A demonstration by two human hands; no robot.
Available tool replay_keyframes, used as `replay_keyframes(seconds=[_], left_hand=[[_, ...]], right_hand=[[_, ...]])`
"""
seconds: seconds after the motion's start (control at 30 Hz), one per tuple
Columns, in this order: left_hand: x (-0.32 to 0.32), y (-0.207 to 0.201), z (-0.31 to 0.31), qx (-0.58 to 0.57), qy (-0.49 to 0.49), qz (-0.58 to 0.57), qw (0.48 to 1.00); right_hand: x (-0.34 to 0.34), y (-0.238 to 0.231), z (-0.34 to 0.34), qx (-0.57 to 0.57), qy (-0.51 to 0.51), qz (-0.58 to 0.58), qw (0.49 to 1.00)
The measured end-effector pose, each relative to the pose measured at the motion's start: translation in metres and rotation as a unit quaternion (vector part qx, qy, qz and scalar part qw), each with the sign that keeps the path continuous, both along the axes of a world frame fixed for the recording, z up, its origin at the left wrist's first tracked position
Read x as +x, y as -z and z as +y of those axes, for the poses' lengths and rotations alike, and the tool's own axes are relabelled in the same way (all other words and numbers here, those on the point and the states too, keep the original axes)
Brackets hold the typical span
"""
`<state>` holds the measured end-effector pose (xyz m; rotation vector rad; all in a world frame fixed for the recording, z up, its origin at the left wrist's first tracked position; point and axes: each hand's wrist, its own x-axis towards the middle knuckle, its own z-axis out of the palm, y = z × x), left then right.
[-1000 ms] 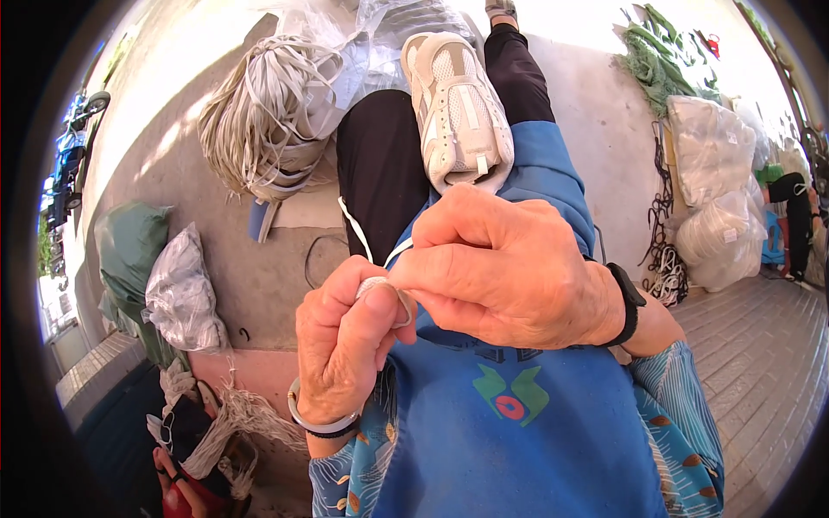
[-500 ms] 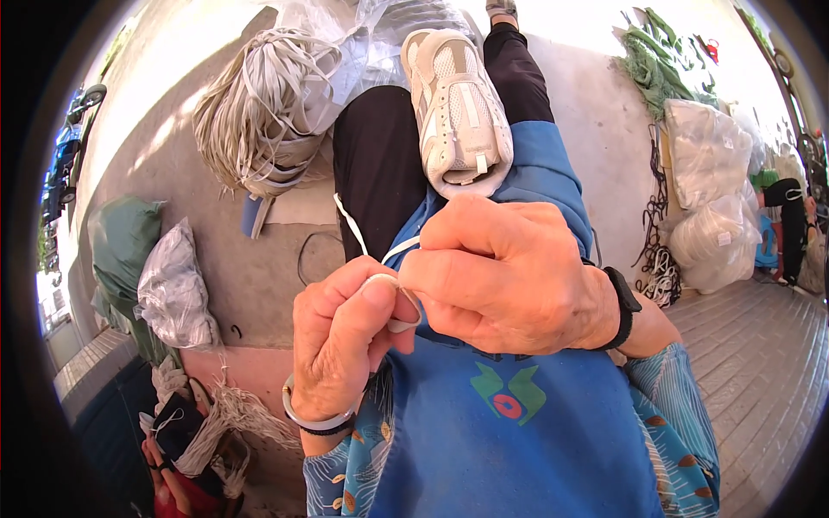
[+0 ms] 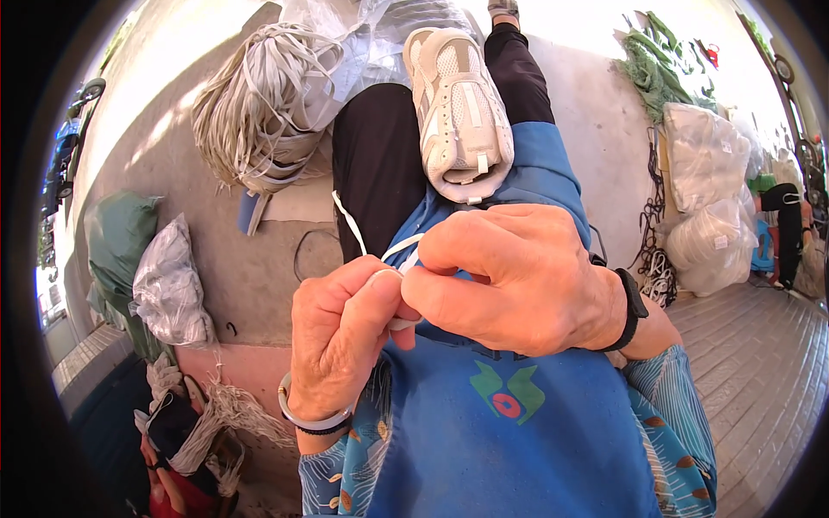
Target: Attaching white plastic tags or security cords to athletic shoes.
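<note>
A thin white shoelace (image 3: 349,223) runs between my two hands, one end sticking up above my left thigh. My left hand (image 3: 337,332) pinches it between thumb and fingers. Pressed close beside it, my right hand (image 3: 509,285) has its fingers curled round the lace; the fingertips are partly hidden. Just beyond my hands, a cream sneaker (image 3: 466,112) with mesh panels lies on my lap, its heel toward me. Its eyelets look bare along the visible row.
A big bundle of pale laces (image 3: 259,104) lies at the far left. Grey plastic-wrapped packs (image 3: 175,285) and a green sack (image 3: 125,237) sit to the left, clear bags (image 3: 712,233) to the right. Another person's arm (image 3: 164,479) shows at the lower left.
The lace loop that showed between my hands has shrunk, and my left thumb now presses nearer to my right fingers. The sneaker stays in place.
</note>
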<state>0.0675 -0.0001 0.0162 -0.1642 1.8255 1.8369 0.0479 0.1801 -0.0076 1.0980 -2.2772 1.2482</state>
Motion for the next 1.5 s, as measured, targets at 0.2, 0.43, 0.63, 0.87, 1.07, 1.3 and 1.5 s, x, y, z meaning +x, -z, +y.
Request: replay_keyframes(seconds=[0.2,0.43,0.63,0.87,1.07,1.3,1.5], left_hand=[[-0.001,0.0,-0.001,0.012,0.0,-0.033,0.999],[-0.001,0.005,-0.003,0.021,0.019,-0.012,1.0],[-0.002,0.008,-0.004,0.071,-0.003,-0.032,0.997],[-0.002,0.013,-0.005,0.123,-0.019,-0.002,0.992],[-0.003,0.006,-0.001,0.065,-0.046,-0.002,0.997],[-0.004,0.01,-0.006,0.108,-0.034,-0.033,0.993],[-0.003,0.01,-0.001,0.089,-0.082,0.008,0.993]], right_hand=[[0.001,0.008,-0.005,-0.033,0.041,-0.018,0.998],[-0.001,-0.001,-0.002,-0.131,0.037,-0.243,0.961],[0.002,-0.004,-0.004,-0.145,0.021,-0.307,0.94],[0.004,0.005,-0.01,-0.133,0.058,-0.213,0.966],[0.004,0.005,-0.012,-0.103,0.084,-0.164,0.978],[0.001,0.008,-0.013,-0.098,0.111,-0.089,0.985],[0.001,0.008,-0.013,-0.092,0.109,-0.121,0.982]])
